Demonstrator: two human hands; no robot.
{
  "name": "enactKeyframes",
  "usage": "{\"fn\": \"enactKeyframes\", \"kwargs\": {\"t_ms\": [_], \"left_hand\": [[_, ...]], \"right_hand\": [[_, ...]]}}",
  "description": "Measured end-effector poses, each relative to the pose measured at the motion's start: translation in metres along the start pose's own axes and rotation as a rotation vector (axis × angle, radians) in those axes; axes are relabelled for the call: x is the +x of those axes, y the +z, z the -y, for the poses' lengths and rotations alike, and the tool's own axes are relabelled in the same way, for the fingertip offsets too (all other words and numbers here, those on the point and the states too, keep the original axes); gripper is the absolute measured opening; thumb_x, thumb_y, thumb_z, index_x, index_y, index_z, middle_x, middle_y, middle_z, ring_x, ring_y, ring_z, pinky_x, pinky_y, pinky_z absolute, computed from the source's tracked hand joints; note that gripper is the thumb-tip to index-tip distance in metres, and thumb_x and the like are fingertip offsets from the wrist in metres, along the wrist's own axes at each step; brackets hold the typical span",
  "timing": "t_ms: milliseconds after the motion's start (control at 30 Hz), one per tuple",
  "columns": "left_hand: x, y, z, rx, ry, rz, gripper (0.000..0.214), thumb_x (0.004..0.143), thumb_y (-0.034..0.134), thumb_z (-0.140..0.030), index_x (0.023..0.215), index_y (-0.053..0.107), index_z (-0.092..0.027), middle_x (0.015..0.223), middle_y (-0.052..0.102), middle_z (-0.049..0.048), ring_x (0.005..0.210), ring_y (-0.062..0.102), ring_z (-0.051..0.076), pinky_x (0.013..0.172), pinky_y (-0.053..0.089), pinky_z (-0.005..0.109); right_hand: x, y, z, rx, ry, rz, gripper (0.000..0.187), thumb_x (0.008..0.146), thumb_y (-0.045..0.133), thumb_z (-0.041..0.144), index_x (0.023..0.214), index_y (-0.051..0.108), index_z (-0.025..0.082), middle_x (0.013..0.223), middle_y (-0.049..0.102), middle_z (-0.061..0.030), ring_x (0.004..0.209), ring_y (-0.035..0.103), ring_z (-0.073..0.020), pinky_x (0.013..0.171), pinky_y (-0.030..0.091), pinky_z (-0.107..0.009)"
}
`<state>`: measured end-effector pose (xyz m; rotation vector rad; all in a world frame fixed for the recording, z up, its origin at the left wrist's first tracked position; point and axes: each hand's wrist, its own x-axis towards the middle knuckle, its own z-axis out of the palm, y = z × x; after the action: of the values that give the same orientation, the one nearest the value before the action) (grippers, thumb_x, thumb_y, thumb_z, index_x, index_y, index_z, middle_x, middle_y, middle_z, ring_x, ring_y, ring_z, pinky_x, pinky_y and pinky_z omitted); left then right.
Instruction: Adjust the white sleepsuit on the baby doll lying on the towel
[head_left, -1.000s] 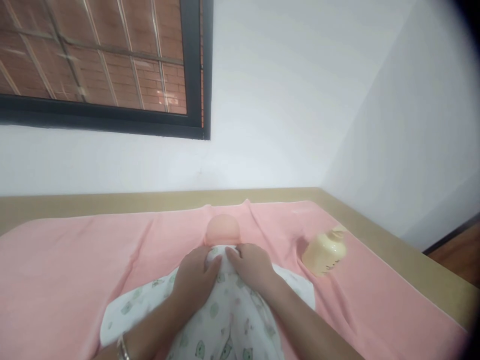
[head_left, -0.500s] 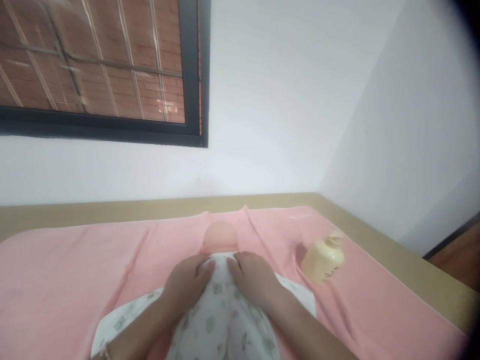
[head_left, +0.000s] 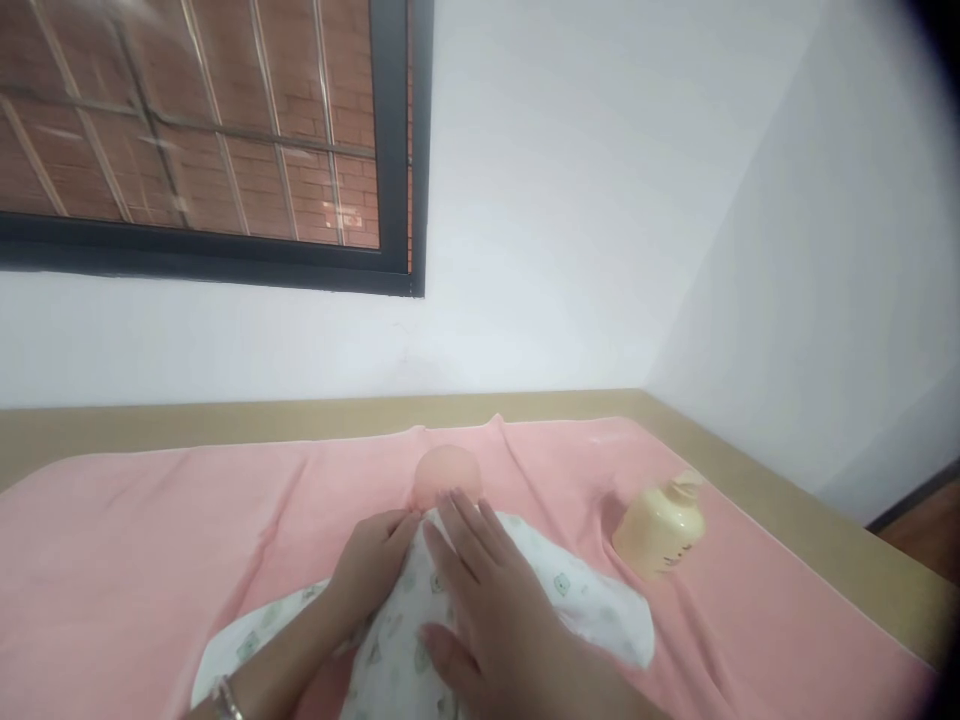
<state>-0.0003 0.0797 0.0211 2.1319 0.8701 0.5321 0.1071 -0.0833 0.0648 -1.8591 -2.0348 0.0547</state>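
Note:
A baby doll's smooth, rounded head [head_left: 448,474] shows on the pink sheet; the rest of the doll is hidden. Below it spreads a white baby garment [head_left: 397,640] with small green prints, its sides fanned out left and right. My left hand [head_left: 375,560] is closed on the garment's upper edge beside the head, thumb and fingers together there. Flat over the middle of the cloth lies my right hand [head_left: 495,600], fingers stretched toward the head and thumb apart, gripping nothing.
A pale yellow bottle [head_left: 660,528] leans tilted on the wrinkled pink sheet [head_left: 150,540] to the right. The sheet covers a wooden surface [head_left: 225,422] that meets a white wall. Above left is a dark-framed barred window [head_left: 397,150].
My right hand has let go of its pinch at the garment's collar and now lies flat on the cloth. The garment's right side is spread wider. My left hand stays near the collar.

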Motion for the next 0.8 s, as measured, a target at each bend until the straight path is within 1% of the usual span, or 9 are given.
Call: {"fn": "enactKeyframes", "kwargs": {"t_ms": [133, 233, 333, 467, 567, 700, 800], "left_hand": [[-0.0020, -0.0014, -0.0043, -0.015, -0.018, -0.015, 0.040, 0.080, 0.037, -0.046, 0.061, 0.058, -0.017, 0.064, 0.063, 0.0021, 0.064, 0.052, 0.017, 0.060, 0.038, 0.026], [-0.0037, -0.0023, -0.0085, -0.035, -0.034, -0.015, 0.041, 0.079, 0.037, -0.047, 0.061, 0.059, -0.017, 0.064, 0.063, 0.0028, 0.064, 0.052, 0.018, 0.060, 0.039, 0.027], [-0.0038, -0.0013, -0.0077, -0.031, -0.030, -0.021, 0.040, 0.078, 0.037, -0.046, 0.062, 0.059, -0.017, 0.063, 0.062, 0.0024, 0.063, 0.052, 0.018, 0.061, 0.040, 0.027], [-0.0022, 0.0013, -0.0016, -0.014, -0.007, -0.007, 0.040, 0.081, 0.036, -0.045, 0.065, 0.059, -0.018, 0.065, 0.063, 0.0011, 0.064, 0.052, 0.017, 0.061, 0.038, 0.026], [-0.0014, 0.0020, 0.0006, 0.001, 0.007, 0.001, 0.040, 0.083, 0.036, -0.045, 0.063, 0.058, -0.018, 0.064, 0.062, 0.0003, 0.064, 0.051, 0.017, 0.061, 0.037, 0.026], [-0.0016, 0.0013, -0.0004, -0.022, 0.016, 0.017, 0.036, 0.082, 0.038, -0.042, 0.065, 0.059, -0.018, 0.068, 0.063, 0.0001, 0.066, 0.052, 0.017, 0.061, 0.037, 0.026], [-0.0019, 0.0010, -0.0004, 0.001, 0.019, -0.001, 0.036, 0.082, 0.038, -0.042, 0.062, 0.056, -0.018, 0.065, 0.062, 0.0001, 0.063, 0.051, 0.016, 0.060, 0.036, 0.026]], "right_hand": [[0.0000, -0.0012, 0.0005, 0.057, -0.006, 0.057, 0.067, 0.088, 0.040, 0.044, 0.146, 0.018, 0.019, 0.151, 0.013, -0.0040, 0.139, 0.007, -0.0248, 0.114, 0.008, -0.044], [-0.0005, -0.0014, 0.0011, 0.070, 0.002, 0.048, 0.072, 0.086, 0.043, 0.044, 0.146, 0.014, 0.018, 0.152, 0.008, -0.0043, 0.139, 0.004, -0.0269, 0.114, 0.006, -0.047], [-0.0003, -0.0001, 0.0000, 0.104, -0.020, 0.091, 0.071, 0.086, 0.042, 0.045, 0.146, 0.015, 0.018, 0.151, 0.012, -0.0047, 0.139, 0.008, -0.0250, 0.114, 0.007, -0.043], [0.0018, 0.0034, -0.0022, 0.087, -0.026, 0.050, 0.072, 0.086, 0.041, 0.049, 0.146, 0.017, 0.017, 0.151, 0.013, -0.0055, 0.138, 0.007, -0.0273, 0.114, 0.006, -0.046], [0.0030, 0.0037, -0.0025, 0.097, -0.060, 0.086, 0.069, 0.086, 0.041, 0.049, 0.145, 0.022, 0.017, 0.150, 0.018, -0.0052, 0.138, 0.010, -0.0255, 0.114, 0.006, -0.044], [0.0025, 0.0019, -0.0030, 0.095, -0.032, 0.070, 0.069, 0.087, 0.040, 0.048, 0.146, 0.018, 0.017, 0.152, 0.010, -0.0046, 0.139, 0.005, -0.0257, 0.114, 0.004, -0.044], [0.0026, 0.0027, -0.0045, 0.102, -0.059, 0.093, 0.069, 0.087, 0.040, 0.050, 0.145, 0.021, 0.017, 0.151, 0.013, -0.0057, 0.138, 0.008, -0.0258, 0.114, 0.005, -0.044]]}}
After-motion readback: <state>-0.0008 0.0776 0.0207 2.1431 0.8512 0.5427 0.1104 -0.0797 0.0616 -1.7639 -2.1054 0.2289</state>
